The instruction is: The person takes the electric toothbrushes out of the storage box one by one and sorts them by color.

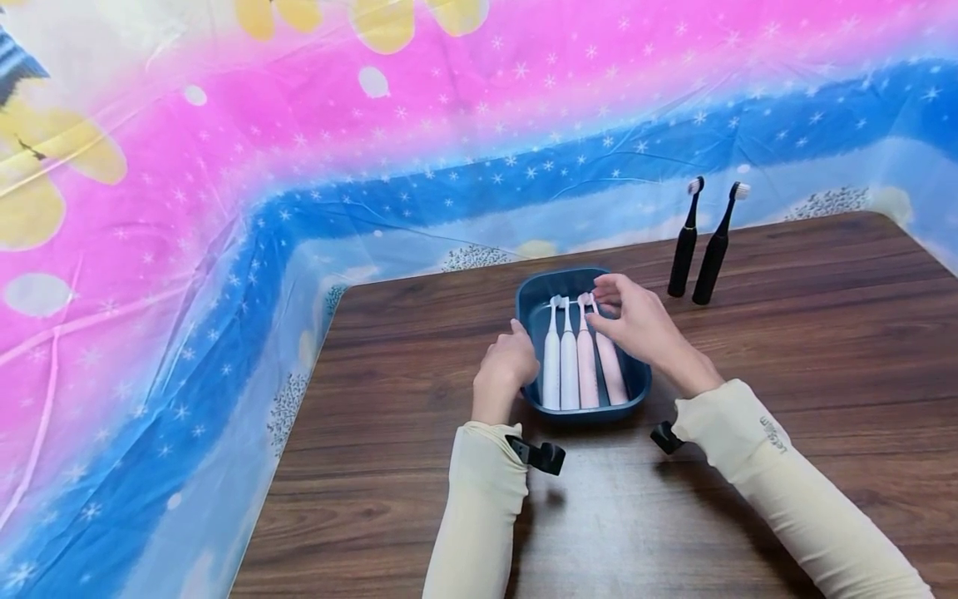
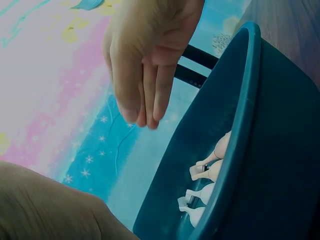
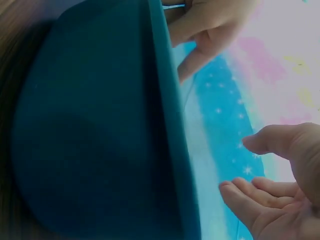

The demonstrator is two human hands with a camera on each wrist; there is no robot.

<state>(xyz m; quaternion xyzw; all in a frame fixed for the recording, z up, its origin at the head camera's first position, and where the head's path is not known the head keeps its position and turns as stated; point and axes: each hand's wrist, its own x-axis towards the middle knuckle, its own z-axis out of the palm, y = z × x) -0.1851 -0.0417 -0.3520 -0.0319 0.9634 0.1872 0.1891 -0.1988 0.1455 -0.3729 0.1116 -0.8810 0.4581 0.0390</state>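
Note:
A dark blue bin [image 1: 584,413] stands on the table, holding two white electric toothbrushes [image 1: 551,370] and two pink electric toothbrushes [image 1: 587,366] side by side, heads toward the far end. At the bin's left side, my left hand [image 1: 507,362] grips the rim; its fingertips are partly hidden. My right hand [image 1: 636,320] is over the right rim, near the head of the rightmost pink toothbrush, with fingers apart. In the right wrist view that right hand [image 3: 280,185] shows thumb and fingers spread with nothing between them. The left wrist view shows the toothbrush heads [image 2: 200,172] inside the bin.
Two black electric toothbrushes [image 1: 683,258] stand upright on the wooden table [image 1: 389,374], beyond the bin to the right. A patterned pink and blue cloth [image 1: 449,125] hangs behind the table and along its left side.

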